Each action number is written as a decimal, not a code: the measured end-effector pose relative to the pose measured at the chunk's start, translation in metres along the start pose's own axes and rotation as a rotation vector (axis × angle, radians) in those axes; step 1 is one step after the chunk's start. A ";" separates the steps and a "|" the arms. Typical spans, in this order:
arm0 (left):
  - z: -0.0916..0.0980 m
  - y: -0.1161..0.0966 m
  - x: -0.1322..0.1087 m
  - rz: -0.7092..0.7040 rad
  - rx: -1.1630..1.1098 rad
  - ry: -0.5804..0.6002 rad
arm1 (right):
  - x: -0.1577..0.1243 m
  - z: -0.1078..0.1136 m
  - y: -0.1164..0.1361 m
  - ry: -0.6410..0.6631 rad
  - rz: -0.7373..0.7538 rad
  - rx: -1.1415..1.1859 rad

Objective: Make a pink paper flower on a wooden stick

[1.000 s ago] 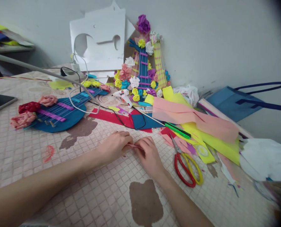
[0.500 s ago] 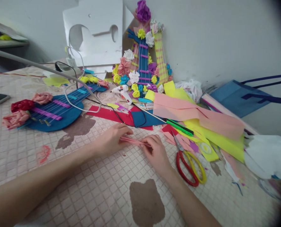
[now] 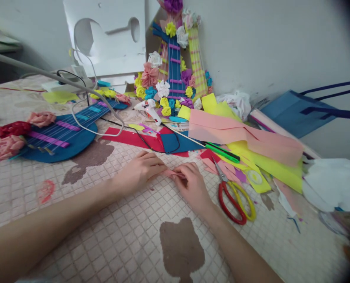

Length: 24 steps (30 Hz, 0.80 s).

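Note:
A narrow folded pink strip (image 3: 171,173), paper or fabric, runs between my two hands just above the table. My left hand (image 3: 141,171) pinches its left end, with the fingers laid over it so that little of that end shows. At the other end, my right hand (image 3: 191,182) grips the strip between thumb and curled fingers. Scissors (image 3: 232,196) with one red and one yellow handle lie to the right of my right hand. Beyond the hands lie a red strip (image 3: 124,139) and a blue piece (image 3: 177,142).
A blue toy guitar (image 3: 71,137) with rolled flowers lies at left. Behind stand flower-covered guitars (image 3: 175,70) and a white cut-out board (image 3: 110,39). A white glue gun (image 3: 149,110), its cord, a green cutter (image 3: 222,152) and pink sheets (image 3: 242,135) lie on the patterned tablecloth (image 3: 128,236).
My left hand has slid right along the pink strip, closer to my right hand, so less of the strip shows. The whole view has shifted slightly.

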<state>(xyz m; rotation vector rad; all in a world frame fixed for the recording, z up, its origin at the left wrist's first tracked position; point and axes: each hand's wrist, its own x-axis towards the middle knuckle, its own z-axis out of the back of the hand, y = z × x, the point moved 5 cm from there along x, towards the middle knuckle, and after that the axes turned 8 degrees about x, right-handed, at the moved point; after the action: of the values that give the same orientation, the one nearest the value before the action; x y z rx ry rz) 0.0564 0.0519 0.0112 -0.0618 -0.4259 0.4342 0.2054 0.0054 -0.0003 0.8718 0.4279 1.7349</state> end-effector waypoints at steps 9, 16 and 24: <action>-0.003 0.005 -0.002 0.068 -0.046 0.001 | -0.001 -0.005 0.003 0.021 0.038 -0.039; 0.001 0.013 -0.001 0.197 -0.192 0.063 | 0.000 -0.002 0.001 -0.006 0.028 -0.006; 0.005 0.019 -0.002 0.201 -0.183 0.101 | 0.000 -0.002 -0.001 0.003 0.018 -0.007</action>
<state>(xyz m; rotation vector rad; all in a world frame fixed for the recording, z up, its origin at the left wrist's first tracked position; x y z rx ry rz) 0.0455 0.0685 0.0121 -0.3043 -0.3598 0.5861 0.2047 0.0059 -0.0024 0.8699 0.4168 1.7536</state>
